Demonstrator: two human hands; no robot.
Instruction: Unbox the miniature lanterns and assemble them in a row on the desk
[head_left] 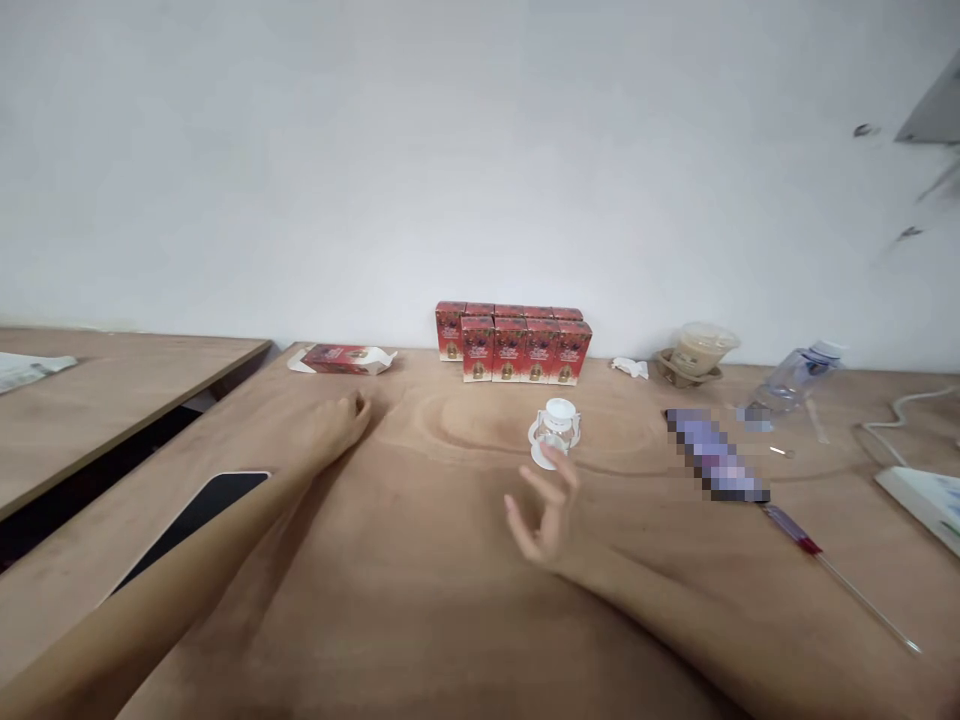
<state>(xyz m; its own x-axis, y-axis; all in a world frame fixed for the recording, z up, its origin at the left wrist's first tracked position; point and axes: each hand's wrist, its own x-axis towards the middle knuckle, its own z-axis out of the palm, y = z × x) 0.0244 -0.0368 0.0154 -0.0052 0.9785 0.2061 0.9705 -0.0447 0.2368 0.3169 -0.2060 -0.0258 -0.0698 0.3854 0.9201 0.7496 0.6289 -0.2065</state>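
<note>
Two hands of yours are well apart above the table (420,610); your right hand (551,510), thumb and fingers spread around nothing, is at the small white-lidded lantern (558,426), which stands upright before the rows of red boxes (517,345); whether a fingertip touches it, you cannot tell; your left hand (341,425), fingers curled, is near the flap-ended red carton (339,358), its grip unclear.
</note>
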